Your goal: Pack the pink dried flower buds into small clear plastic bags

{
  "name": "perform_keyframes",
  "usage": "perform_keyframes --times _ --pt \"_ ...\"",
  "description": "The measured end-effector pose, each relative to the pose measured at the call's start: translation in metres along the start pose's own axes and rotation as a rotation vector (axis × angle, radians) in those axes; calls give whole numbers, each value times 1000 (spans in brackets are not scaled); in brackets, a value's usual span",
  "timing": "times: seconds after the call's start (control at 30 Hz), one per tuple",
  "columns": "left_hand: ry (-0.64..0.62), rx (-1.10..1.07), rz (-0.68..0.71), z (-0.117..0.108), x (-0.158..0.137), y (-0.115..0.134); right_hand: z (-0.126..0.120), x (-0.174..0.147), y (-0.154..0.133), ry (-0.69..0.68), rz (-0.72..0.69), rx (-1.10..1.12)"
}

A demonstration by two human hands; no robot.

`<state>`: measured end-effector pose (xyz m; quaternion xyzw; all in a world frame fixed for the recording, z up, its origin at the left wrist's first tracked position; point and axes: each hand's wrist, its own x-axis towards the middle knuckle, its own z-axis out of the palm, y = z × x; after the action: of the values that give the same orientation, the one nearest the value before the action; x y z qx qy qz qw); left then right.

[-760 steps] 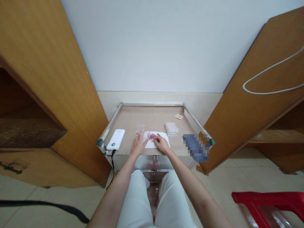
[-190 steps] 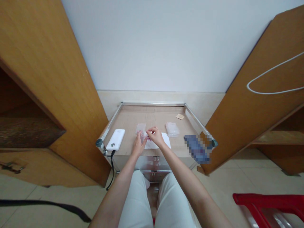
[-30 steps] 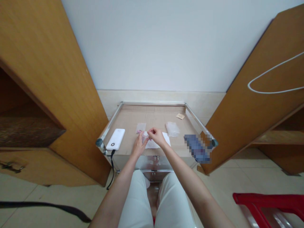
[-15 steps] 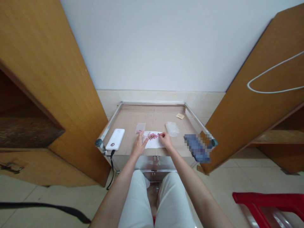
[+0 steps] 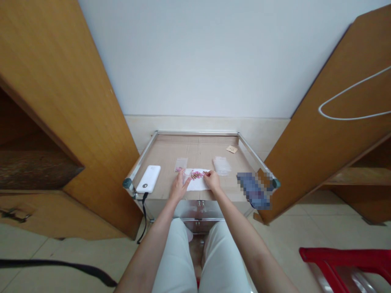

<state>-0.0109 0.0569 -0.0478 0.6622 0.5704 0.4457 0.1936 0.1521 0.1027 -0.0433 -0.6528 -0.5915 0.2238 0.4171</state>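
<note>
A heap of small pink and brownish bead-like pieces lies on a white sheet, paper or cloth. My left hand rests at the sheet's left edge, thumb and fingers apart; a thin pale line, perhaps a thread or bag edge, shows near its fingertips. At the right end of the heap, my right hand has its fingertips pinched together. Whatever they hold is too small to make out. Just beyond my left fingers is a small clear plastic bag with similar pink pieces at its lower end.
Clear plastic bags lie stacked right of the sheet on the railed tabletop. A beige card is behind them. A white power bank with a black cable sits left; a blurred-out dark item lies right. Wooden cabinets flank the table.
My right fingertips have shifted very slightly at the right end of the bead heap. My left hand and the other things look the same.
</note>
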Motion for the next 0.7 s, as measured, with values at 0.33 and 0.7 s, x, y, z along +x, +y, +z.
perform_keyframes --times 0.33,0.7 --pt "0 2 -7 1 0 -1 -10 2 -13 22 52 265" --pt "-21 11 -3 0 0 1 -6 -17 -69 -209 -149 384"
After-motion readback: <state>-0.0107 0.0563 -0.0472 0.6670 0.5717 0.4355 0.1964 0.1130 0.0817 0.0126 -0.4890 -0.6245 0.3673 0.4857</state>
